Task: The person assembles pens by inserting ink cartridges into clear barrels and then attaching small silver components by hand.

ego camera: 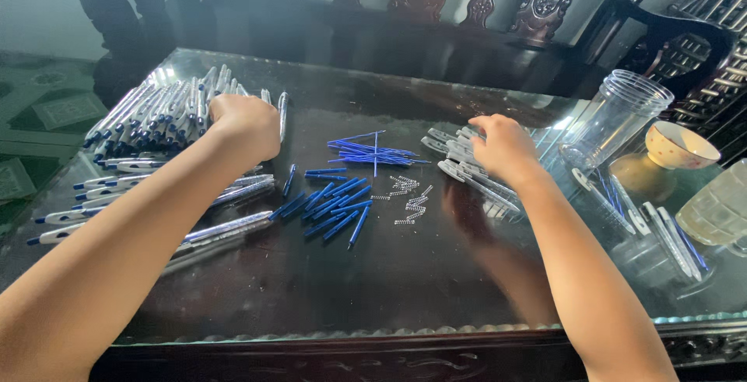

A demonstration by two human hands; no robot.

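Your L hand sits curled on the pile of white pens, far left of the table. Your R hand rests on the pen clips, fingers bent down; can't tell if either hand grips anything.

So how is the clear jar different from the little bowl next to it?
The jar is tall and see-through; the bowl is low, wide and cream with small red dots. The jar has straight sides and a ridged rim, while the bowl curves outward to a smooth rim. The jar stands nearer the right hand than the bowl does. Both stand upright on the glass table, and neither is touched.
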